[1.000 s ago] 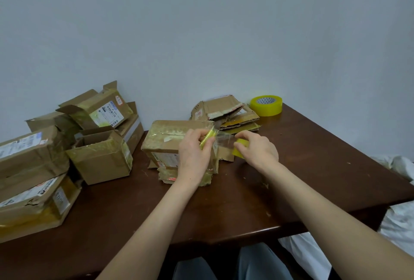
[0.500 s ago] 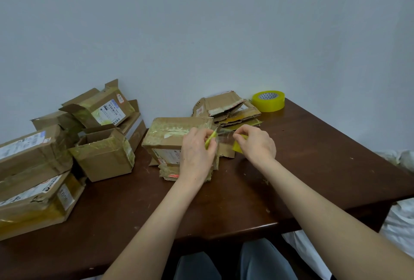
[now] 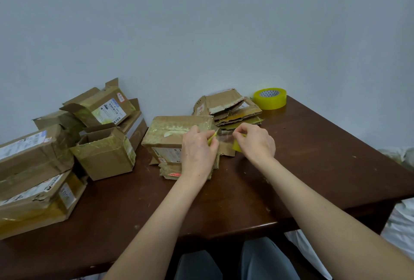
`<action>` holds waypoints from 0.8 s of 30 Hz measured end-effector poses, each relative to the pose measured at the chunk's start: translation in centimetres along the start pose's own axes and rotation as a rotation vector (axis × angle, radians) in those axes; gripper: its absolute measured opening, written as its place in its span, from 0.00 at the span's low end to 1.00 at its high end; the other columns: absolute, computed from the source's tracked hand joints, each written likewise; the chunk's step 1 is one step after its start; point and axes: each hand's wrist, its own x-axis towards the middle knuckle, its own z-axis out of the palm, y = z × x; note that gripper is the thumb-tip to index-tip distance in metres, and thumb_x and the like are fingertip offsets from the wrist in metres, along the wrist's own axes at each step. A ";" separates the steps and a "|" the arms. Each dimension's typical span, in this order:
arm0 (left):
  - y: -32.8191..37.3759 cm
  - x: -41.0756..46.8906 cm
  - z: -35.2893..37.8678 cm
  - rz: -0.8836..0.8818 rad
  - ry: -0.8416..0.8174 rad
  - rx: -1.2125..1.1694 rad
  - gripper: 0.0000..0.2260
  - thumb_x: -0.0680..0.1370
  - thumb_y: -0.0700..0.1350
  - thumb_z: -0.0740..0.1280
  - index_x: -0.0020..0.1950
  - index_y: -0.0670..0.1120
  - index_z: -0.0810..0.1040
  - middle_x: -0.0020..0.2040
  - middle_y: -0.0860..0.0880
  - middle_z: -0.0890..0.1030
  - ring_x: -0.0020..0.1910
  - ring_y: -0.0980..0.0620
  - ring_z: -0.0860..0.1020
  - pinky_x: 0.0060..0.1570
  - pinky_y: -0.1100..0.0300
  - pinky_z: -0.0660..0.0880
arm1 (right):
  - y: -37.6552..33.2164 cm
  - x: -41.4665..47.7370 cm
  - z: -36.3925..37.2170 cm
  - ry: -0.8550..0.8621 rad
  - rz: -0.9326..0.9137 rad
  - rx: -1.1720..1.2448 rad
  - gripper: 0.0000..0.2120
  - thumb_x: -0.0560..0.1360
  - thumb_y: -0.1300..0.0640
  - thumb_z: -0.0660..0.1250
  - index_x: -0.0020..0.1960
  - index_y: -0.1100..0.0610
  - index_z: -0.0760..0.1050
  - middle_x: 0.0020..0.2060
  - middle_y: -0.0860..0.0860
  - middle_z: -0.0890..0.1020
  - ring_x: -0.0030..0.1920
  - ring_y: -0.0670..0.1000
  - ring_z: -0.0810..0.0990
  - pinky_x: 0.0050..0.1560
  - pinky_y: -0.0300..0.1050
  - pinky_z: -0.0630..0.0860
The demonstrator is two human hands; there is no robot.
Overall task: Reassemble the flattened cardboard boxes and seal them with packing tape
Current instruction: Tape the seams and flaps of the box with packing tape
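Observation:
A worn cardboard box (image 3: 170, 136) patched with yellowish tape stands on the dark wooden table (image 3: 313, 167) in front of me. My left hand (image 3: 198, 149) rests against its right side and pinches one end of a clear tape strip (image 3: 224, 136). My right hand (image 3: 256, 141) pinches the other end, where a yellow piece of tape shows under the fingers. The strip is stretched between the hands just right of the box. A stack of flattened boxes (image 3: 228, 109) lies behind, against the wall. A yellow tape roll (image 3: 270, 98) sits at the table's far right.
Several assembled taped boxes (image 3: 105, 152) crowd the table's left side, some stacked, one open at the top (image 3: 98, 109). The wall runs close behind. The table's front edge (image 3: 257, 227) is near my knees; white sheeting (image 3: 398, 223) lies right of the table.
Both hands rose slightly and drew the tape strip taut between them beside the box; the view shifted a little. The boxes and roll stayed put.

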 end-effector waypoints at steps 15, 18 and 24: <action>-0.3 0.2 0.1 0.091 -0.033 0.062 0.11 0.78 0.43 0.65 0.59 0.42 0.80 0.42 0.49 0.68 0.43 0.48 0.71 0.44 0.55 0.70 | 0.2 0.0 -0.1 0.012 0.002 0.024 0.08 0.79 0.48 0.60 0.47 0.45 0.77 0.42 0.48 0.80 0.49 0.54 0.78 0.53 0.50 0.73; -0.7 0.3 -0.4 0.116 -0.029 -0.018 0.08 0.80 0.45 0.62 0.55 0.43 0.76 0.46 0.50 0.70 0.44 0.52 0.71 0.44 0.61 0.67 | 0.3 0.1 0.0 0.013 -0.002 0.034 0.08 0.79 0.48 0.60 0.47 0.45 0.77 0.38 0.47 0.76 0.43 0.52 0.73 0.53 0.49 0.73; -0.4 0.3 -0.8 0.074 -0.065 -0.105 0.08 0.82 0.50 0.57 0.54 0.47 0.70 0.38 0.51 0.74 0.39 0.48 0.74 0.38 0.54 0.71 | 0.4 0.3 0.2 0.018 -0.001 0.030 0.08 0.79 0.48 0.59 0.47 0.45 0.77 0.38 0.47 0.76 0.42 0.52 0.72 0.53 0.49 0.72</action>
